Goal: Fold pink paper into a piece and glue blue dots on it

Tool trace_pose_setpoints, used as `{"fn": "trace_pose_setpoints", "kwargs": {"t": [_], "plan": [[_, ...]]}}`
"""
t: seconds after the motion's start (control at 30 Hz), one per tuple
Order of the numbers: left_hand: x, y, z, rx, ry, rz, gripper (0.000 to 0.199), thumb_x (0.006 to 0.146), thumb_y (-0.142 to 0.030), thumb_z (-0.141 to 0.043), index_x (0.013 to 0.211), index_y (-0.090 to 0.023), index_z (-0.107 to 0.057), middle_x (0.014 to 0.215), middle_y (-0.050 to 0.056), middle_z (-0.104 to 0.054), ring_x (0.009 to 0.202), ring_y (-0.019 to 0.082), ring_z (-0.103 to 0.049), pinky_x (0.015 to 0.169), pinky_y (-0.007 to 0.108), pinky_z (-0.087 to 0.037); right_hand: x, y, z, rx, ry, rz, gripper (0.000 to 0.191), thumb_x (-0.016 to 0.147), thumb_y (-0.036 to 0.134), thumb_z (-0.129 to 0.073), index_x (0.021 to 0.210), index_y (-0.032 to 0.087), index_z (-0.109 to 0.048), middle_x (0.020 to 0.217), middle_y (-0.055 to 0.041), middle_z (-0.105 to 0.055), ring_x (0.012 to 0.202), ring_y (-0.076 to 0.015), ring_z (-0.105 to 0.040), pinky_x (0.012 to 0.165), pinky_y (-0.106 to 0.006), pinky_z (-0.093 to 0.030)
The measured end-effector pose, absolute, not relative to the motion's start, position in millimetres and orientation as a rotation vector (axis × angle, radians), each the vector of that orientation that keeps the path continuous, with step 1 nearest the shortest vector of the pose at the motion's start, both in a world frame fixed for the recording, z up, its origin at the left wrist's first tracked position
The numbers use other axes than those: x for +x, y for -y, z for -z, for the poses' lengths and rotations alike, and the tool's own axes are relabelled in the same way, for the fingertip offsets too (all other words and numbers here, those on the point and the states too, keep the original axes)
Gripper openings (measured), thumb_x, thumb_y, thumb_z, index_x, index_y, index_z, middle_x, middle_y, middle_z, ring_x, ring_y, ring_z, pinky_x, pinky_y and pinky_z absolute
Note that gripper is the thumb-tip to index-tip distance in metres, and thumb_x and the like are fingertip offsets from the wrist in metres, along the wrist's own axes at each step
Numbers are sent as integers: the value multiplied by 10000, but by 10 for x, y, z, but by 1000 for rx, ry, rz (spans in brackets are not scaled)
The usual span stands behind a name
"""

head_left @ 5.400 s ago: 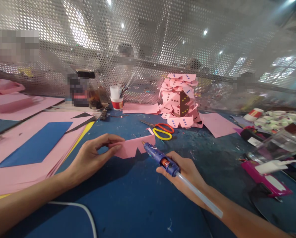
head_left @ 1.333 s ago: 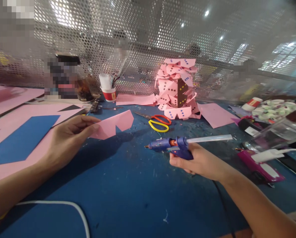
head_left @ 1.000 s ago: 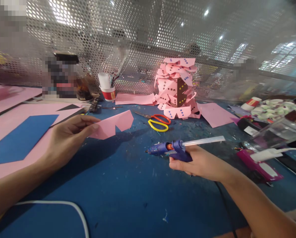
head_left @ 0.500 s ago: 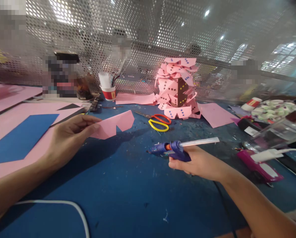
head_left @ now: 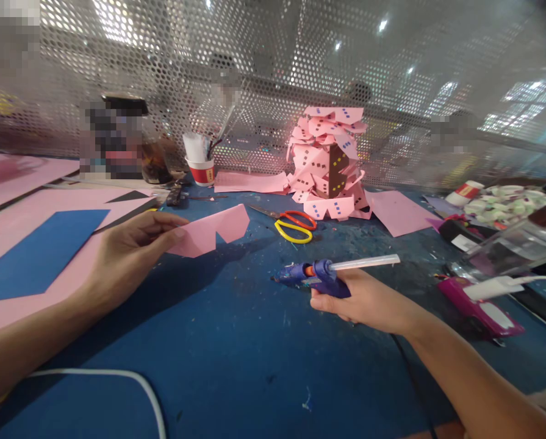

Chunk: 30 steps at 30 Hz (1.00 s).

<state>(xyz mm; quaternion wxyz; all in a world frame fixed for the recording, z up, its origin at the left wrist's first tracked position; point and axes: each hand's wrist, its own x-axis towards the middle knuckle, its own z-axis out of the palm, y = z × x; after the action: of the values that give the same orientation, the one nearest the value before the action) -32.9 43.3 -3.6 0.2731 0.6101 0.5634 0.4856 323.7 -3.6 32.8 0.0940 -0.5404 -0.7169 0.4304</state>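
Observation:
Between thumb and fingers, my left hand (head_left: 133, 253) pinches the left end of a pink paper cutout (head_left: 211, 233) with a notch in its lower edge. The cutout is held above the blue tabletop (head_left: 227, 353). My right hand (head_left: 359, 299) is wrapped round the grip of a blue hot glue gun (head_left: 307, 274), its nozzle pointing left. A whitish glue stick (head_left: 366, 263) juts from the gun's rear. Open-bladed scissors (head_left: 295, 227) with one red and one yellow handle loop lie beyond the gun. Farther back rises a stack of pink paper cutouts (head_left: 316, 161) dotted with small coloured squares.
Pink sheets (head_left: 21, 244) and a blue sheet (head_left: 57, 253) lie at left. A paper cup (head_left: 202, 171) holding tools stands by the perforated metal screen (head_left: 263, 91). At right are a magenta power strip (head_left: 478, 308) and a clear box (head_left: 520, 241). A white cable (head_left: 130, 373) curves in front.
The view has shifted very slightly. Both hands keep their hold, and the paper cutout and glue gun stay in nearly the same places.

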Motion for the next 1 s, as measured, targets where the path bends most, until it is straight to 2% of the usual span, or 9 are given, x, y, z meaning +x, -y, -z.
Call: {"fn": "trace_pose_setpoints", "kwargs": {"t": [0.23, 0.43, 0.7, 0.8, 1.0], "plan": [[-324, -434, 41, 1649, -1531, -1286, 304, 835, -409, -690, 1054, -198, -691, 925, -4, -721, 787, 148, -656, 708, 218, -504, 3225, 36, -299, -1572, 2133, -1255, 237, 889, 445, -607, 890, 208, -620, 770, 15, -592, 620, -103, -520, 565, -221, -391], [-325, -421, 20, 1646, -1543, -1266, 330, 829, -422, -687, 1069, -196, -689, 933, 1, -718, 800, 154, -652, 717, 232, -501, 3231, 39, -328, -1576, 2092, -1302, 265, 896, 473, -605, 892, 208, -608, 698, 34, -557, 570, -86, -491, 556, -214, -390], [-320, -425, 17, 1633, -1520, -1287, 292, 829, -408, -691, 1027, -193, -688, 912, -4, -704, 786, 148, -638, 714, 223, -491, 3217, 49, -343, -1552, 2008, -1321, 302, 877, 491, -626, 914, 192, -613, 731, 22, -551, 575, -89, -493, 522, -208, -403], [-305, -413, 3, 1659, -1517, -1261, 280, 836, -409, -684, 1023, -200, -683, 892, -10, -702, 780, 150, -629, 698, 221, -470, 3215, 54, -355, -1538, 1951, -1344, 335, 873, 519, -628, 953, 195, -597, 684, 37, -514, 546, -87, -465, 495, -204, -401], [-213, -314, -37, 1698, -1499, -1203, 301, 827, -448, -685, 1013, -211, -686, 887, -5, -704, 789, 167, -623, 704, 250, -467, 3214, 96, -370, -1465, 1910, -1316, 355, 897, 551, -590, 889, 196, -583, 602, 53, -459, 511, -84, -441, 466, -195, -371]]}}
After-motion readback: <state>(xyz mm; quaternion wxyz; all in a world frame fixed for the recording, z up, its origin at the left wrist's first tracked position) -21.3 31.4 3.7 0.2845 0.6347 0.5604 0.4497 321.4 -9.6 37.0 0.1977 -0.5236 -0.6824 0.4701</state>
